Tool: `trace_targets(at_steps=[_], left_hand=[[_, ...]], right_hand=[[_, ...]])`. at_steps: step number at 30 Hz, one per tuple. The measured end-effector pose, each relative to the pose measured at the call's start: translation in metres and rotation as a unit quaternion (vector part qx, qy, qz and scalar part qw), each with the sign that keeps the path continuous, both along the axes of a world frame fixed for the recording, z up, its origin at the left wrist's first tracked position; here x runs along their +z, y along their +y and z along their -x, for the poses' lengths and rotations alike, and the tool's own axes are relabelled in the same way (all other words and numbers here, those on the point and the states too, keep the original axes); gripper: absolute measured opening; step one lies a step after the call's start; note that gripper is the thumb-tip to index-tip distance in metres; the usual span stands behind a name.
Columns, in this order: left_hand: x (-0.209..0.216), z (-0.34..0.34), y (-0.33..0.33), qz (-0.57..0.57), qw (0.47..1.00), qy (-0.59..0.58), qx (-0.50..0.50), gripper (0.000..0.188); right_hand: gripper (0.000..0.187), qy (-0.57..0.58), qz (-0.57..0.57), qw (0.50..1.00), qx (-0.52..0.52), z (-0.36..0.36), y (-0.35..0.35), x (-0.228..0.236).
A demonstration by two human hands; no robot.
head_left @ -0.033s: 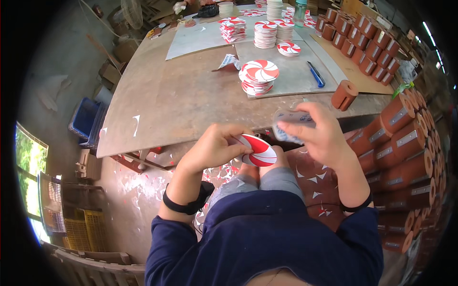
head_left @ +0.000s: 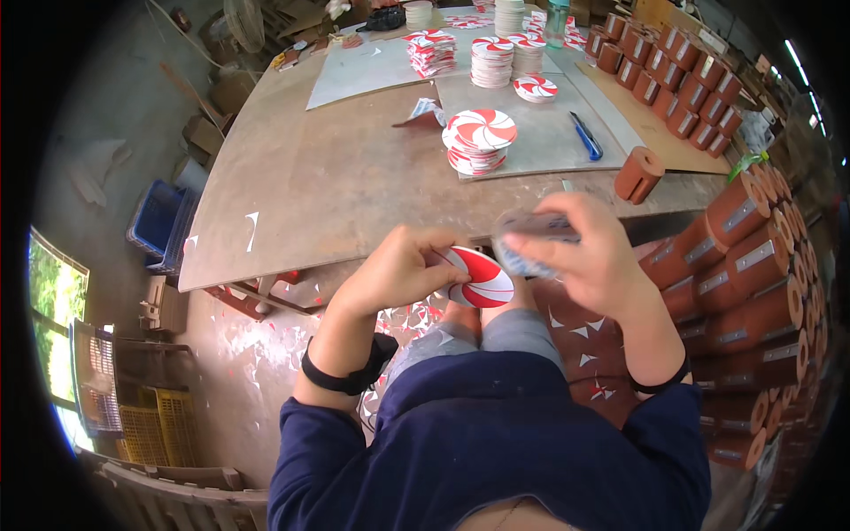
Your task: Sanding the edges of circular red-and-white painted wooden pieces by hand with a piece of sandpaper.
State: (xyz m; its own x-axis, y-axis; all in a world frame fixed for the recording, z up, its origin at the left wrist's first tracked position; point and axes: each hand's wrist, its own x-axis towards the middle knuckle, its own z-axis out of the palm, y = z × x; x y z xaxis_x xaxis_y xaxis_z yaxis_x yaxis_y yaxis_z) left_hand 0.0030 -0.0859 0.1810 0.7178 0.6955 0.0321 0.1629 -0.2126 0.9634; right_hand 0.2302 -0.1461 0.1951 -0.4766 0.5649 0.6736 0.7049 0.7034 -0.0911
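Above my lap, my left hand pinches a round disc with a red-and-white swirl, tilted, between thumb and fingers. My right hand grips a folded piece of sandpaper with a greyish, printed back; motion blurs it. The sandpaper is close to the disc's right edge; whether they touch I cannot tell. On the table beyond, a stack of similar swirl discs stands close to the front edge. A second folded piece of sandpaper lies left of that stack.
A blue utility knife and a brown slotted cylinder lie right on the table. More disc stacks stand farther back. Brown cylinders are piled at the back right, others beside me. Paper scraps litter the floor.
My right hand has shifted slightly left with the sandpaper, nearer the disc, and the sandpaper has tilted. The left hand and disc stay almost in place.
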Motion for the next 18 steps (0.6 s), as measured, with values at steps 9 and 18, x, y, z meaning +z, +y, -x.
trace_targets(at_steps=[9, 18], left_hand=[[-0.002, 0.006, 0.012, 0.042, 0.998, 0.002, -0.043, 0.022], [-0.023, 0.013, 0.028, 0.13, 0.976, -0.172, -0.01, 0.029]], right_hand=[[0.04, 0.011, 0.067, 0.997, -0.026, -0.017, -0.002, -0.021], [0.046, 0.039, 0.083, 0.994, -0.067, -0.015, -0.005, -0.04]])
